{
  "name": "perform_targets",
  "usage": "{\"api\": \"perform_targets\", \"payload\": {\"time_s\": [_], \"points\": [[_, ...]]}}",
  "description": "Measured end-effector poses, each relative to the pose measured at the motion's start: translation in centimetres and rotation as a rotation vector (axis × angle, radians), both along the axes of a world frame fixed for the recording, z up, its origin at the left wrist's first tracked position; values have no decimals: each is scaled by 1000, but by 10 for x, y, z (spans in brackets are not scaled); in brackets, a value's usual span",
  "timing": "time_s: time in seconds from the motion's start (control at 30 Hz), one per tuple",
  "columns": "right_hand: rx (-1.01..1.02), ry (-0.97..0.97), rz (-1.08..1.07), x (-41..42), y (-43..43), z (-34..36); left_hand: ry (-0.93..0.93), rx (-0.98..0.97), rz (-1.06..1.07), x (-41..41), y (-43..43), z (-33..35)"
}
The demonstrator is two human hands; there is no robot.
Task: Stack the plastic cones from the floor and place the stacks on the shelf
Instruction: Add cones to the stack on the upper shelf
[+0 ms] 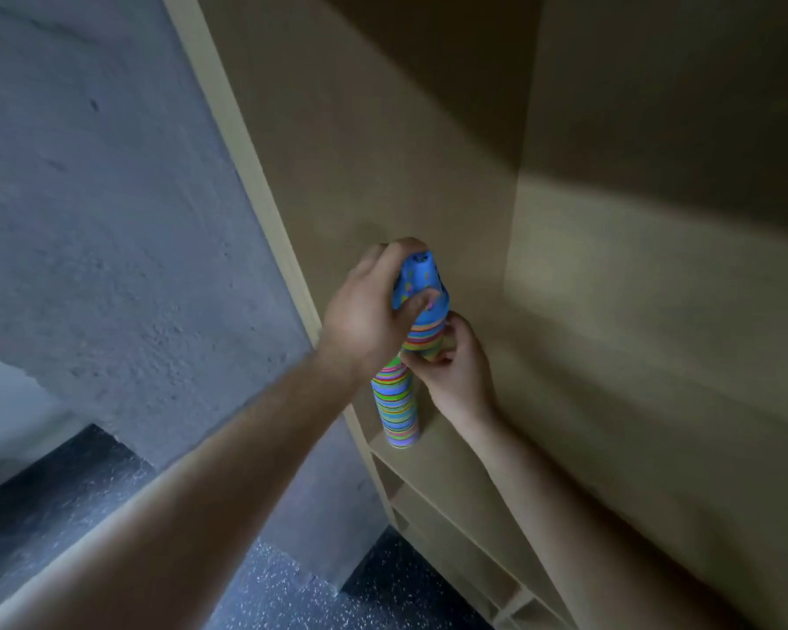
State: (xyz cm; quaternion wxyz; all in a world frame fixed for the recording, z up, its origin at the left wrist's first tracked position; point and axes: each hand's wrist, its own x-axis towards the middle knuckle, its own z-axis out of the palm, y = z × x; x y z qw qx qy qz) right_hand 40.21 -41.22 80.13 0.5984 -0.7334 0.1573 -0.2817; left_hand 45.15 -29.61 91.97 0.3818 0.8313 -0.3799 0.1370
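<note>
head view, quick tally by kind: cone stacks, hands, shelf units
cone stack: 1 (single cones too blurred to count)
hands: 2, left hand and right hand
shelf unit: 1
total: 4

The tall stack of plastic cones (399, 411) on the plain tan wooden shelf (451, 470) shows thin green, blue, pink, orange and yellow stripes; its top cone (421, 284) is blue with small coloured spots. Left of the shelf is a grey rough wall (110, 220); below it, a black white-speckled floor (283, 593).
</note>
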Motion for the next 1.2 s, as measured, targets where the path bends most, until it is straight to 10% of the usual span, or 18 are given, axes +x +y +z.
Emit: {"api": "perform_targets", "payload": {"time_s": [0.7, 1.2], "points": [[28, -106, 41, 42, 12, 58, -141, -100, 61, 37, 10, 56], [-237, 350, 3, 46, 20, -14, 77, 127, 147, 51, 18, -48]]}}
